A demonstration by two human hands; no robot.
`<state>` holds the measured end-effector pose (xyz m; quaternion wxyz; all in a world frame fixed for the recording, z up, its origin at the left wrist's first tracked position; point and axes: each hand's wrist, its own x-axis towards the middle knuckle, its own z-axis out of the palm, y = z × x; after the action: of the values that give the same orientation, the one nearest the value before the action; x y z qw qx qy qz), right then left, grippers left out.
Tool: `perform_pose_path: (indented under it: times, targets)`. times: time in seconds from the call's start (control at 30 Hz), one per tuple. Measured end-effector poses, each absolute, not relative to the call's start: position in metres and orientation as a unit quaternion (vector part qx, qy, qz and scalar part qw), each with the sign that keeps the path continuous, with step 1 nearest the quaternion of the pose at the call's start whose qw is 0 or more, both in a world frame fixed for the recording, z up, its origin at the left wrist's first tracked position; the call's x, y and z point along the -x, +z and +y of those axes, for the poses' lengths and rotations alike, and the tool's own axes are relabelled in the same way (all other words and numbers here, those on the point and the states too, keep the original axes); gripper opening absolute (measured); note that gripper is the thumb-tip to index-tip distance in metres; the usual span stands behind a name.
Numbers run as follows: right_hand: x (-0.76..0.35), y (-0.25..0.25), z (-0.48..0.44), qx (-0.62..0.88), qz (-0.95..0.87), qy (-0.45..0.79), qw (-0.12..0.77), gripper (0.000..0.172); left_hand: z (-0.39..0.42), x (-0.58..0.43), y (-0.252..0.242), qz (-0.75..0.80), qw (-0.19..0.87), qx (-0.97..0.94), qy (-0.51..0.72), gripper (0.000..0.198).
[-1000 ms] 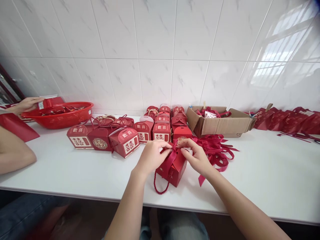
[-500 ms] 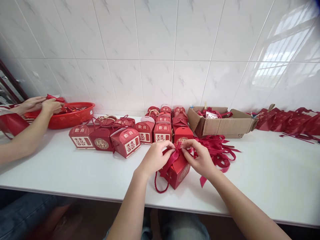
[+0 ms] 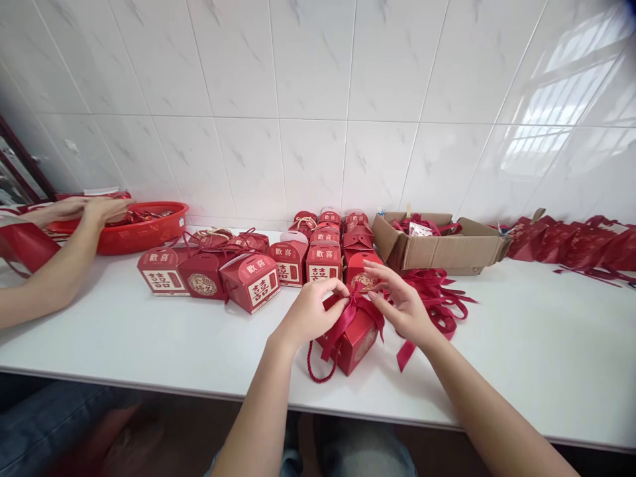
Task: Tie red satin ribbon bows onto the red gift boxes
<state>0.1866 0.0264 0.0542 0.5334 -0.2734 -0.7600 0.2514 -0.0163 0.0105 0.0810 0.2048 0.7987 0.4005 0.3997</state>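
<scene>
A red gift box [image 3: 354, 341] with gold print stands on the white table in front of me. A dark red ribbon [image 3: 344, 322] is tied on its top, with loose ends hanging down the sides. My left hand [image 3: 314, 308] pinches the ribbon at the knot. To the right of the knot, my right hand [image 3: 400, 305] has its fingers apart and holds nothing. A twisted red cord handle [image 3: 322, 379] loops from the box's left side onto the table. Behind my right hand lies a pile of loose red ribbons [image 3: 442, 301].
Several red boxes [image 3: 251, 281] stand left and behind on the white table [image 3: 199, 351]. A cardboard box [image 3: 447, 253] of ribbons is at the back right, red bags [image 3: 571, 242] beyond it. At left, a co-worker's hands [image 3: 102, 211] reach into a red basin [image 3: 144, 232].
My right hand has let go of the ribbon and opened, moving slightly up and right. A ribbon end now hangs on the box's right side. The co-worker's hands have lowered into the basin.
</scene>
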Motion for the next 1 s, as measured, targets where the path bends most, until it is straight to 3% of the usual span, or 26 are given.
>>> perform_pose_path:
  times: [0.1, 0.2, 0.47, 0.7, 1.0]
  targets:
    - [-0.184, 0.051, 0.026, 0.279, -0.754, 0.328, 0.496, 0.043, 0.01, 0.014, 0.08, 0.386, 0.203, -0.798, 0.415, 0.01]
    - [-0.179, 0.048, 0.027, 0.289, -0.748, 0.34, 0.491, 0.036, 0.011, 0.014, 0.08, 0.388, 0.188, -0.798, 0.422, 0.011]
    - [-0.175, 0.046, 0.028, 0.303, -0.762, 0.239, 0.52, 0.015, 0.014, 0.021, 0.081, 0.407, 0.102, -0.813, 0.404, 0.014]
    - [-0.177, 0.047, 0.025, 0.262, -0.809, 0.14, 0.508, 0.021, 0.016, 0.019, 0.079, 0.446, 0.0, -0.815, 0.369, 0.025]
    - [-0.179, 0.053, 0.023, 0.336, -0.797, 0.145, 0.481, 0.015, 0.011, 0.02, 0.079, 0.411, 0.127, -0.819, 0.379, 0.014]
